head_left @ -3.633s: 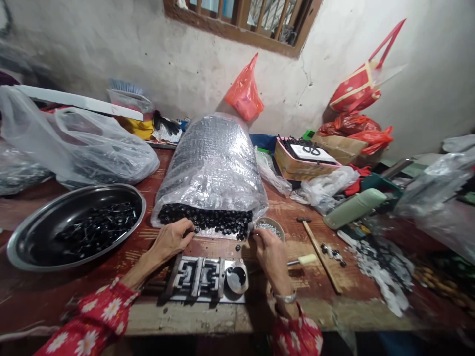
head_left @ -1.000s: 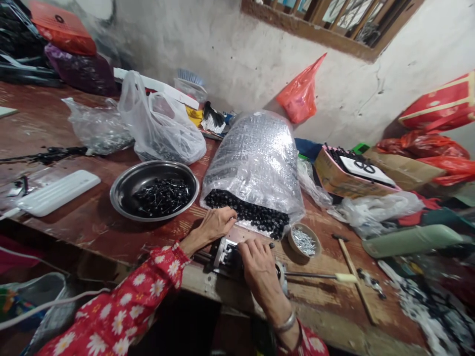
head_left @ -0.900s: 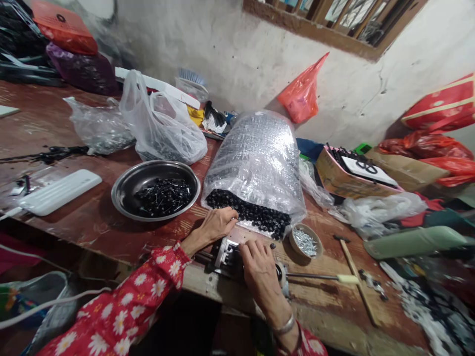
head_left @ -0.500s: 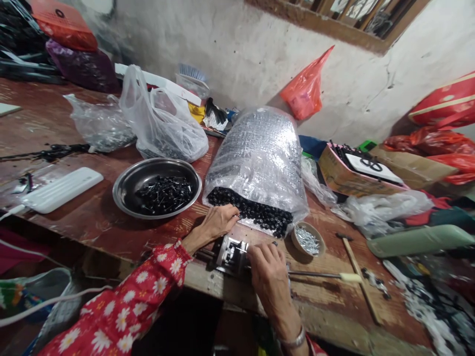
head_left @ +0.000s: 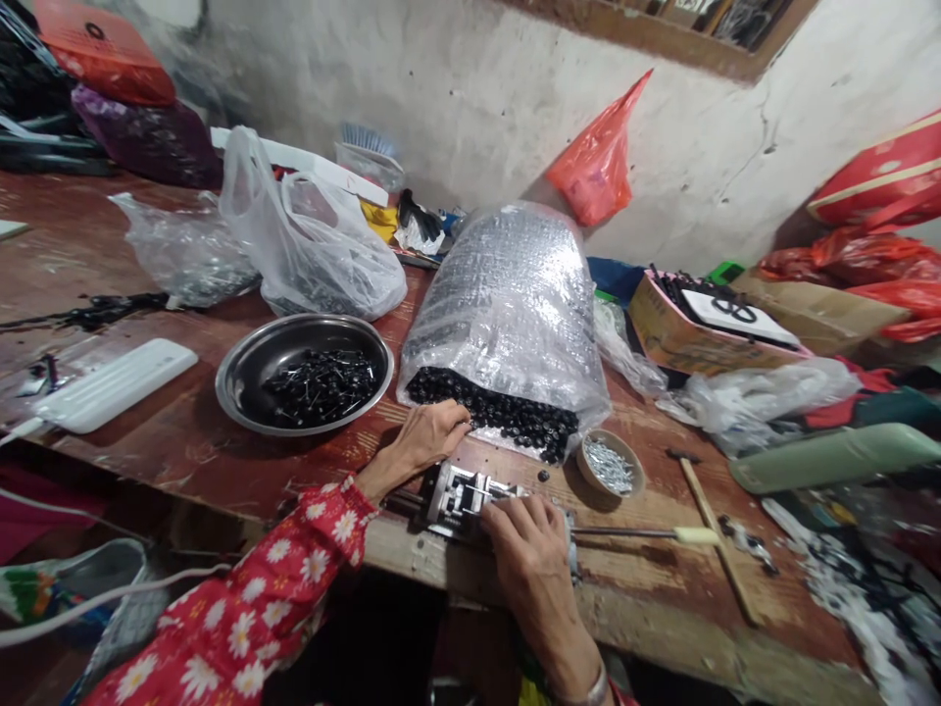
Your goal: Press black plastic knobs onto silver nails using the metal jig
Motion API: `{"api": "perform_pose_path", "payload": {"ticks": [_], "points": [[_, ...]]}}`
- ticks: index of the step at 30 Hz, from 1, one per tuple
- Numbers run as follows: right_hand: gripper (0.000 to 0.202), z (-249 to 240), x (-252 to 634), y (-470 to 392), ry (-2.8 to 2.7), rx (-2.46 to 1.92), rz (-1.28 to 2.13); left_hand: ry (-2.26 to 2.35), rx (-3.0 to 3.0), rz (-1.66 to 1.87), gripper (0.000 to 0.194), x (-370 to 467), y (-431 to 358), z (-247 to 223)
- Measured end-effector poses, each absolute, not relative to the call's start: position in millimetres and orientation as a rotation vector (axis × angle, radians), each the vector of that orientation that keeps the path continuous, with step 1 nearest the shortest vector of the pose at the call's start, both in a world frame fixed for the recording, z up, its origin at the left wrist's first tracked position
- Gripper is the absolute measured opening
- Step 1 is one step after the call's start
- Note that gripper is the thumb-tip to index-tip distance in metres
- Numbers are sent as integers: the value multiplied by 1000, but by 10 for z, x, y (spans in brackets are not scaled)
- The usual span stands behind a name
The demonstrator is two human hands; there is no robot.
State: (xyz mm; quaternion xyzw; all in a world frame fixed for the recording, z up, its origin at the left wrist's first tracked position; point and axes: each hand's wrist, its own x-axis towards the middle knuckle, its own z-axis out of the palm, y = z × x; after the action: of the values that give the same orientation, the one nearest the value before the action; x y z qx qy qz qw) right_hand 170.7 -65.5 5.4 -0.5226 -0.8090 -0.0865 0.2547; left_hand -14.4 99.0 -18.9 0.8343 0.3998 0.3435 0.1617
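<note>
Grip on right hand (head_left: pixel 530 559): fingers curled over right end of metal fixture (head_left: pixel 457 502), tips hidden, can't tell if grasping. Fixture sits at near edge of table (head_left: pixel 624 610). Left hand (head_left: pixel 423 438) fingertips bunched by mouth of plastic bag (head_left: pixel 507 304); contents of pinch unclear. Loose black part (head_left: pixel 543 476) beyond right hand, near pin bowl (head_left: pixel 637 473). Steel basin (head_left: pixel 248 378) left of bag.

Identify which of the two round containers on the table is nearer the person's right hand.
The small bowl of silvery pieces, just beyond the right hand; the larger metal basin of black parts stands farther off, beyond the left hand.
</note>
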Motion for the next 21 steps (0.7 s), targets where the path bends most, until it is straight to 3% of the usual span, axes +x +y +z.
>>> {"api": "perform_pose_path", "payload": {"ticks": [6, 11, 15, 19, 21], "points": [[14, 126, 2369, -766, -1983, -1533, -389, 1061, 2352, 1085, 9, -170, 971, -113], [37, -28, 3291, -944, -1856, -1977, -822, 971, 2355, 1113, 10, -287, 725, -2], [35, -144, 3594, -1184, -1959, -2081, -901, 948, 2389, 1078, 13, -427, 429, 37], [34, -115, 3591, -1503, -2005, -2078, -824, 1005, 2480, 995, 38, -559, 222, -37], [31, -105, 3557, -1696, -2067, -2041, -623, 1043, 2563, 901, 54, -610, 160, -102]]}}
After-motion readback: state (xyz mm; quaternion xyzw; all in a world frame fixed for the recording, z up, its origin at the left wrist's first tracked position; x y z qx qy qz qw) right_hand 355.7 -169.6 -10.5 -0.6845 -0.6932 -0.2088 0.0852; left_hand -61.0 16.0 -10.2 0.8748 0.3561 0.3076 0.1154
